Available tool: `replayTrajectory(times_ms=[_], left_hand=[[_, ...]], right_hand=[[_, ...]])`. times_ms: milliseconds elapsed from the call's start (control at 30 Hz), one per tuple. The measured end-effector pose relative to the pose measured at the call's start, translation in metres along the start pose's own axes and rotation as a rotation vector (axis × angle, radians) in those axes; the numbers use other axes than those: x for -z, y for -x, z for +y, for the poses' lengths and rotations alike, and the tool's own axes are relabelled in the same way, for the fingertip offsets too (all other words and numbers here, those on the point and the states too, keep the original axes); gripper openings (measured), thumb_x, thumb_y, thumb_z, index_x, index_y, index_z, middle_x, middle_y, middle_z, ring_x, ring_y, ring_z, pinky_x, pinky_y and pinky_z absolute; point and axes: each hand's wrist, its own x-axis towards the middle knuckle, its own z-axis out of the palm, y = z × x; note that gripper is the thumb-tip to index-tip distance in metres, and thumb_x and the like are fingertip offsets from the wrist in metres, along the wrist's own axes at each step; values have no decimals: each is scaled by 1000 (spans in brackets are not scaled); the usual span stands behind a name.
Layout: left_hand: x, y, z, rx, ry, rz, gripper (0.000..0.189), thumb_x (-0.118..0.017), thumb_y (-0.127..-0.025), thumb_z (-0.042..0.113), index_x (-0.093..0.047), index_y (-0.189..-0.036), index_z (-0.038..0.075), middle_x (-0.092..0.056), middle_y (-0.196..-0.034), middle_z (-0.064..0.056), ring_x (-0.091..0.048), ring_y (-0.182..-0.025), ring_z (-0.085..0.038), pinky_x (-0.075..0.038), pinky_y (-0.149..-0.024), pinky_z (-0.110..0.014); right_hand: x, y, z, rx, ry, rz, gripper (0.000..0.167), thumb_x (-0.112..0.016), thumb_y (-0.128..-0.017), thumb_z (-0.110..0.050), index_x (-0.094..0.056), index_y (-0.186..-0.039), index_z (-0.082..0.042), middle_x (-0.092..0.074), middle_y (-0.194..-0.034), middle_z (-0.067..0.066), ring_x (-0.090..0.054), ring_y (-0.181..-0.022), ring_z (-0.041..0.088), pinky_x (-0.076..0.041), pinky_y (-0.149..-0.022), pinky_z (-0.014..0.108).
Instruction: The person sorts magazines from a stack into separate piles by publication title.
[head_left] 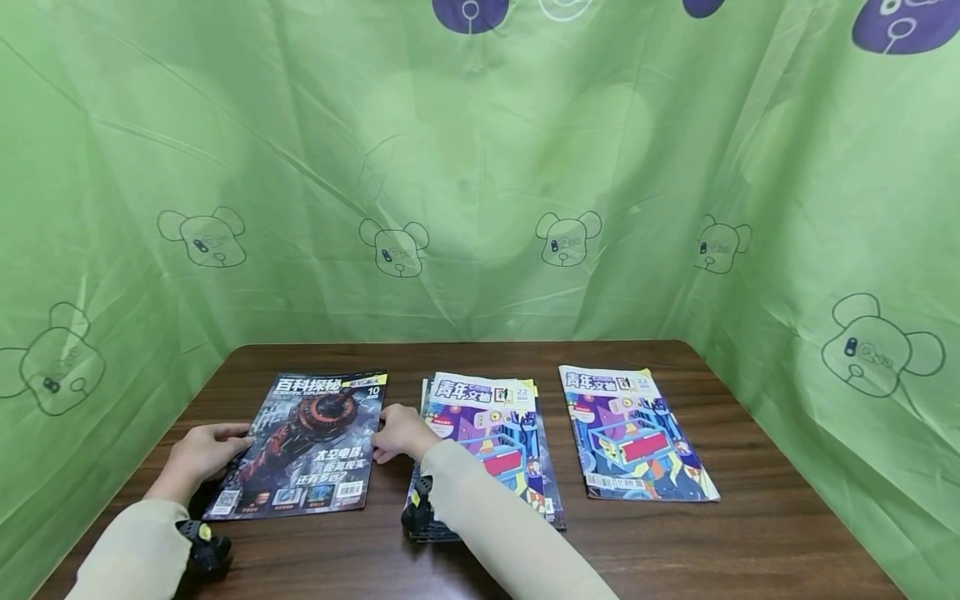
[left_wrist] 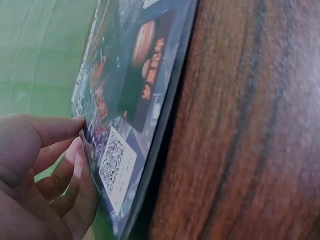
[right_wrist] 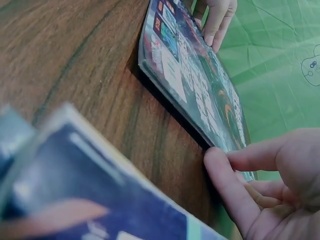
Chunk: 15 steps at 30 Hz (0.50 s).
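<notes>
As I look down through the head view, I have the left grip (head_left: 198, 460), a bare hand, pinching the left edge of a dark magazine (head_left: 307, 442) between thumb and fingers. My right grip (head_left: 402, 433) pinches the opposite edge, its fingers pointing left while the left hand's point right, so the magazine sits between the two. It is at the left part of the brown desk (head_left: 697, 550), cover up, its title edge toward the far side; a dark strip runs beneath its near edge, and I cannot tell whether that edge is raised. The left forearm, in a pale sleeve (head_left: 131, 554), slants in from the lower left corner. The right sleeve (head_left: 517, 533) leans leftward from the bottom, passing over the lower part of a magazine stack (head_left: 457, 400), whose sheets fan out slightly unevenly under a purple cover. Each cuff carries a small black camera (head_left: 206, 550). Well to the right lies a purple magazine (head_left: 637, 442), apart from the stack. Green cloth (head_left: 472, 150) hangs all around the desk.
</notes>
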Motion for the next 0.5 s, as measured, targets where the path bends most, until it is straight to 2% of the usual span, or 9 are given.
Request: replayTrajectory(times_ms=[100,267,333,400,500], left_hand=[[1,1,1,-11,-57,11,50,-64,-95,27,-60,-130,-8,-56,-116,-37,-60,-75,-22,-57,-60,-30],[2,2,6,-35,-123,37,47,-63,-95,27,-62,-127,-8,-63,-102,-29,-60,-65,-18,-52,-56,-31],[2,1,6,-40,-123,40,47,-62,-95,26,-62,-127,-8,-64,-100,-27,-61,-63,-17,-52,-55,-32],[2,1,6,-41,-140,44,48,-62,-96,28,-61,-128,-8,-65,-94,-22,-60,-64,-19,-50,-56,-33],[2,-1,8,-50,-170,64,50,-63,-96,32,-62,-129,-6,-67,-95,-18,-60,-78,-30,-49,-64,-40]], right_hand=[[1,1,-1,-12,-17,-17,50,-65,-91,4,-50,-139,11,-69,-67,12,-72,-59,22,-60,-56,27],[5,2,-3,-24,-57,-39,52,-65,-91,3,-48,-140,12,-70,-70,15,-73,-64,26,-61,-58,30],[8,1,-2,-15,-68,-50,53,-66,-92,2,-47,-140,13,-70,-72,16,-73,-68,29,-61,-60,31],[11,1,0,4,-84,-65,54,-66,-92,2,-45,-141,14,-71,-75,18,-74,-71,31,-61,-61,32],[18,1,4,39,-83,-78,55,-67,-92,1,-45,-140,15,-71,-80,20,-73,-74,33,-62,-62,32]])
